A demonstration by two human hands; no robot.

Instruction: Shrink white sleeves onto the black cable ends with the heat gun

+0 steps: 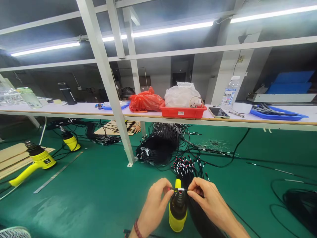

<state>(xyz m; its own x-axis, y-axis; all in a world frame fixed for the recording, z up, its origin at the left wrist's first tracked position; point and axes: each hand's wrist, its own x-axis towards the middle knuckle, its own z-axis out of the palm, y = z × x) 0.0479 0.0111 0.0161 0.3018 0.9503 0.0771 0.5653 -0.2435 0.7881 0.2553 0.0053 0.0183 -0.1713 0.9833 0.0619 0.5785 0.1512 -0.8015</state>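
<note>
Nothing can be read for certain: the blue-and-white label on the water bottle at far right seems to bear printed characters, the white label on the red tray is too small, and the yellow warning triangle on the pillar shows only a dark symbol.

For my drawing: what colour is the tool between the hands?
Yellow heat gun, dark nozzle; best in head view.

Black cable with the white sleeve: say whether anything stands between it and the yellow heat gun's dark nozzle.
Nothing visible: the left hand and right hand hold the black cable and white sleeve at the top of the dark nozzle.
</note>
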